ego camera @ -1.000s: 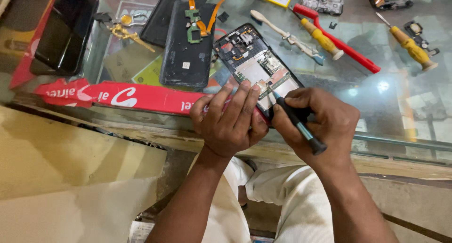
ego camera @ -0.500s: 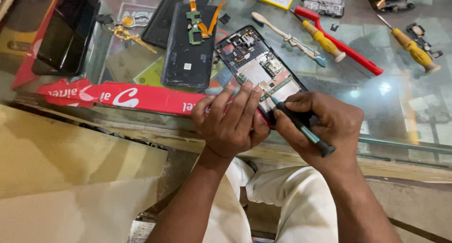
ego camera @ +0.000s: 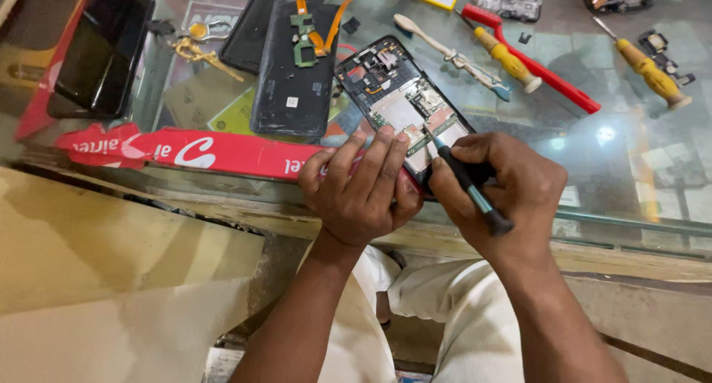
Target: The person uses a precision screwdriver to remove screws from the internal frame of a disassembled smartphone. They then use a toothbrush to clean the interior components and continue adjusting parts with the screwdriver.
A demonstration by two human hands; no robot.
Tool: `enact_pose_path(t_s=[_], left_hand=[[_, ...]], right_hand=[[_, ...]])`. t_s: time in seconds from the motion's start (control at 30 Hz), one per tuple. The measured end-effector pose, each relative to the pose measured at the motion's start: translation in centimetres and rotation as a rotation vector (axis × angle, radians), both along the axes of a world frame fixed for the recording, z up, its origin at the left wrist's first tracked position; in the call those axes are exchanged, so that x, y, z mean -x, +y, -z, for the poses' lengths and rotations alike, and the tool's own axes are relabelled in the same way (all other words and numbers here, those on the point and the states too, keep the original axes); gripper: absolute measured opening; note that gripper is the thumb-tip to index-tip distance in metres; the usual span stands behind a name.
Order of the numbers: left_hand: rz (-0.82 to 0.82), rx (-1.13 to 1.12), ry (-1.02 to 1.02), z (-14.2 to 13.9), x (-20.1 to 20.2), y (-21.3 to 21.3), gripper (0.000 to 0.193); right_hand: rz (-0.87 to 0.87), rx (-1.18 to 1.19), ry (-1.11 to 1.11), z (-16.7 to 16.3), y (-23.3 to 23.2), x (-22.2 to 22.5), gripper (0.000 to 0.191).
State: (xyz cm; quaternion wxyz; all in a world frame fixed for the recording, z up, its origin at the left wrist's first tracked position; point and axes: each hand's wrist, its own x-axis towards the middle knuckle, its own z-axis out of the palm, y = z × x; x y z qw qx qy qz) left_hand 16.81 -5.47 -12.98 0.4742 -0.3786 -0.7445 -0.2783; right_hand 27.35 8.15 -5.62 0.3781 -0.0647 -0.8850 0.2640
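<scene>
An opened phone (ego camera: 397, 105) with its circuit board bare lies tilted on the glass counter (ego camera: 593, 168) near the front edge. My left hand (ego camera: 363, 186) grips its near end, fingers laid over the board. My right hand (ego camera: 504, 186) holds a black screwdriver (ego camera: 463, 181) with its tip touching the board near the phone's lower right part.
A black back cover (ego camera: 291, 71) with a green part and orange flex cable lies left of the phone. A dark phone (ego camera: 104, 49) rests far left on a red strip (ego camera: 185, 152). Yellow-handled screwdrivers (ego camera: 504, 57) (ego camera: 649, 68), a red tool (ego camera: 549, 83) and a white spudger (ego camera: 445, 53) lie behind.
The view has shifted slightly. Both hands stay on the phone; the screwdriver tip has moved a little along the board.
</scene>
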Motion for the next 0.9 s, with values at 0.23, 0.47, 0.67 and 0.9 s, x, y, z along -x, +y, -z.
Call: enact_pose_path(t_s=[0.23,0.47,0.67,0.9], left_hand=[[0.015,-0.009,-0.005,0.06,-0.06,0.15,0.038],[-0.002,0.003,-0.009,0.13,-0.04,0.02,0.038],[-0.004,0.011,-0.012,0.19,0.04,-0.03,0.039],[0.007,0.007,-0.012,0.12,0.00,0.06,0.037]], right_hand=[[-0.006,0.019,-0.018,0.09,0.25,-0.16,0.019],[-0.008,0.004,-0.025,0.17,0.10,-0.05,0.021],[-0.043,0.010,-0.023,0.12,-0.02,0.00,0.020],[-0.014,-0.001,-0.027,0.48,0.07,0.11,0.020]])
